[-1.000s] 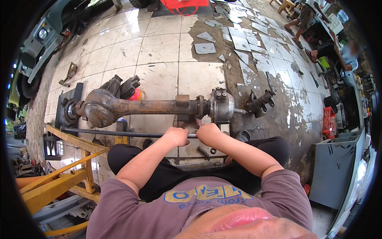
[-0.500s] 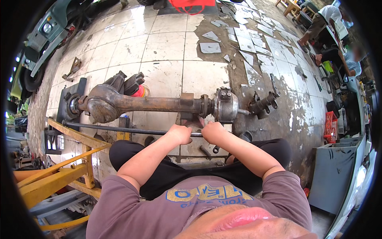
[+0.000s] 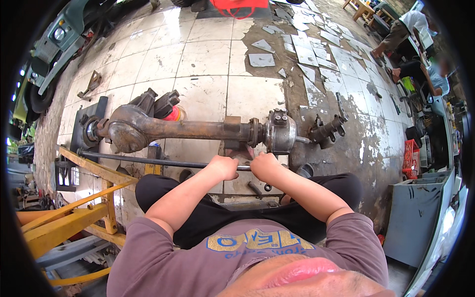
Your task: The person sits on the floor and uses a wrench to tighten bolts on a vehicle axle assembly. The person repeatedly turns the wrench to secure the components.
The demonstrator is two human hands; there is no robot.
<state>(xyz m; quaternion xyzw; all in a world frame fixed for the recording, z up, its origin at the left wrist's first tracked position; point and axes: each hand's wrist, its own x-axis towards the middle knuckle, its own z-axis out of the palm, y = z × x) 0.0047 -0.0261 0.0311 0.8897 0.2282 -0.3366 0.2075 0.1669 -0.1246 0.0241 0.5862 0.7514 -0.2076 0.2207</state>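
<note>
A rusty axle housing lies across the floor in front of me, with its round bulge at the left and a bright metal hub at the right. On my side of it runs a long dark rod. My left hand is closed at the rod, near its right end. Close by on the right, my right hand is closed too. A pinkish piece shows just beyond both hands, under the housing. The backs of my hands hide what the fingers grip.
A yellow metal frame stands at my left. A dark flanged part rests beyond the hub. Small metal pieces lie between my knees. Broken tiles cover the far floor. Two people sit or bend at the far right, near a red crate.
My right hand and forearm have shifted very slightly, and my left hand hardly at all. The housing and the rod look unmoved.
</note>
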